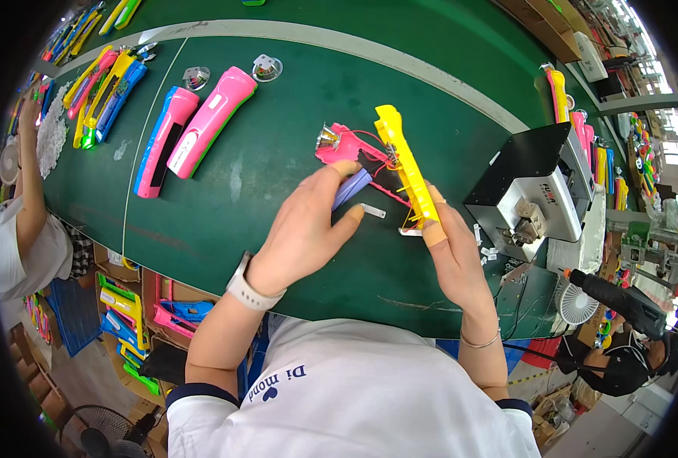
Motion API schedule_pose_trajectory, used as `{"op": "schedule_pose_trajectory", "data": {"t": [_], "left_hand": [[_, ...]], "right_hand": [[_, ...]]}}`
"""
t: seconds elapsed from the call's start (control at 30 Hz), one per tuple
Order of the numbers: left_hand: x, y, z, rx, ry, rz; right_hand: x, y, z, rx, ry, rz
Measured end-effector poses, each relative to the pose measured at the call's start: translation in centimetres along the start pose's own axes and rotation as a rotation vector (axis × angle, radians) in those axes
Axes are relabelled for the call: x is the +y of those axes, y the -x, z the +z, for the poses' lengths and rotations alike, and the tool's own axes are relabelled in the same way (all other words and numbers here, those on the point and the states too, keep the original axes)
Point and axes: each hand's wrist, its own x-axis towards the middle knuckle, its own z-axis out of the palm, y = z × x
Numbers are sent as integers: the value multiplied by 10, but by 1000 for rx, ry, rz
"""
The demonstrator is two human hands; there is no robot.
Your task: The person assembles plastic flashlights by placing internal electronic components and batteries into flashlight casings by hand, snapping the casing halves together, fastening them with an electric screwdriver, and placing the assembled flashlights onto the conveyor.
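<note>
My left hand (299, 229) is closed on a purple-blue battery (351, 188), thumb and fingers around its near end. In my right hand (455, 256) is a yellow flashlight shell half (406, 168), tilted and gripped at its lower end. Thin red wires (365, 137) run between it and a pink shell half (340, 151) lying open behind the battery. A shiny reflector (326, 138) sits at the pink half's far left end. Beside my left thumb a small white strip (373, 211) lies on the green table.
Two closed flashlights (214, 122) and two loose reflectors (266, 68) lie at left. Several coloured shells (102, 91) are farther left. A black-and-silver machine (533, 187) stands at right, near small white pieces (487, 250). Another person's arm (30, 168) shows at the left edge.
</note>
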Motion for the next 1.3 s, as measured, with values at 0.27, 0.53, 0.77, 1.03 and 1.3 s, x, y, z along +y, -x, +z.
{"op": "schedule_pose_trajectory", "data": {"t": [0.27,0.53,0.77,1.03,1.3], "left_hand": [[1,-13,14,352,-28,301],[-6,-18,17,271,241,248],[-8,-22,17,252,348,229],[-20,-26,24,293,368,268],[-17,-21,18,325,195,305]], "right_hand": [[-9,6,24,20,118,-119],[-10,7,31,82,245,-189],[-10,8,33,110,321,-207],[-7,11,37,109,281,-200],[-2,12,22,119,-36,-59]]}}
